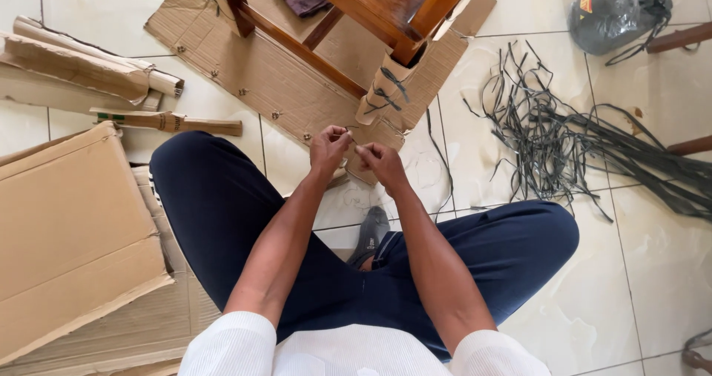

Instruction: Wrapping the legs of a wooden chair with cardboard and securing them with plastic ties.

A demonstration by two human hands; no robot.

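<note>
I sit cross-legged on a tiled floor in dark blue trousers. My left hand (328,147) and my right hand (380,161) are close together in front of me, fingers pinched near the foot of a wooden furniture leg (400,46). That leg's foot is wrapped in cardboard (386,94) bound with dark strap. Both hands seem to pinch a thin strand between them at the lower edge of the wrap; the strand is too fine to make out clearly.
A flat cardboard sheet (252,72) lies under the wooden furniture. Rolled cardboard pieces (89,68) and a large folded box (67,235) lie at the left. A tangle of dark plastic straps (564,146) spreads at the right, with a grey plastic bag (615,12) beyond.
</note>
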